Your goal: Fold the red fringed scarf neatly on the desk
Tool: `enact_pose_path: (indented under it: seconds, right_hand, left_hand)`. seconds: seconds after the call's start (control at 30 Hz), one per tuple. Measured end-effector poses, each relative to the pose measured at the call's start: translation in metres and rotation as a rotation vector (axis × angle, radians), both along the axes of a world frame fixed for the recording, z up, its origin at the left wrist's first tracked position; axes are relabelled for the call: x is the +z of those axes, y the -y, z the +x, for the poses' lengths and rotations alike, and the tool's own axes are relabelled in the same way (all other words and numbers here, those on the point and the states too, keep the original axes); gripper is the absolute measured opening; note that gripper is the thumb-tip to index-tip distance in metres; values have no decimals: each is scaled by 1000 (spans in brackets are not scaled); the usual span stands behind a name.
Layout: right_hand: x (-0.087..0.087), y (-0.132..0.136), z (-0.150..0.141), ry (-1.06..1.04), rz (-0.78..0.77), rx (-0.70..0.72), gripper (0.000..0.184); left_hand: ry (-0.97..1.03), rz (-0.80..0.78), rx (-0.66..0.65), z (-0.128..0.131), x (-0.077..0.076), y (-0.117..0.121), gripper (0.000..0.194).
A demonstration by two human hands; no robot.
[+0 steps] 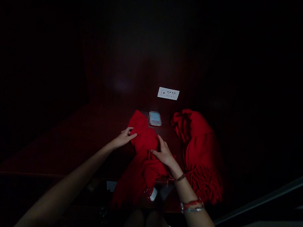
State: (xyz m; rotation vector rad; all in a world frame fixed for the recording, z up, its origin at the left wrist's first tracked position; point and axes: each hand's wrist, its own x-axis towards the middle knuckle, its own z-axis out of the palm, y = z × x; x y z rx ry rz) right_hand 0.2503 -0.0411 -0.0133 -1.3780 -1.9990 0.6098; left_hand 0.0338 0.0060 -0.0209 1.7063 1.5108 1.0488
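Observation:
A red fringed scarf (pixel 146 141) lies bunched on the dark table, and its lower end hangs over the front edge. At its left side, my left hand (pixel 125 138) touches the cloth with thumb and fingers apart. My right hand (pixel 164 153) rests against the right side of the same scarf, fingers stretched and thumb spread away from them. Part of the cloth lies hidden under the fingers. To the right sits a second red fringed scarf (pixel 199 143), piled and folded, with its tassels towards me.
Beyond the first scarf lies a pale blue, pixelated flat object (pixel 155 118). A white socket panel (pixel 168 93) is farther back. The dark wooden table (pixel 57 152) has its front edge near me. Below it, a small white object (pixel 153 194) shows. Surroundings are very dark.

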Motion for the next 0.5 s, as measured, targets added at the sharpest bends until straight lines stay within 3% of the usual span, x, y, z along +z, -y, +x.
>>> enact_pose_path:
  seconds: [0.1,0.2,0.23,0.3,0.4,0.5]
  right_hand:
    - [2,35,5,11,-70,-14,76]
    - [1,46,2,-18,-111,-33,69]
    - [3,42,0,-61,-102,-60,65]
    - [12,23,-3,-208,-74,-152,53]
    - [42,-17,2,-493,-195,-237,39]
    - [82,-51,14,-456,-228,-126,22]
  left_hand:
    - [-238,54,2,-5,-5,38,47]
    - [-288,-59,-312,5,2,77,29]
    - [-291,-69,-363,11,9,86,21]
    - [-315,34,-303,25,26,92,11]
    - [-389,330,-31,44,48,84,15]
    - [-446,468,64,64,53,73,22]
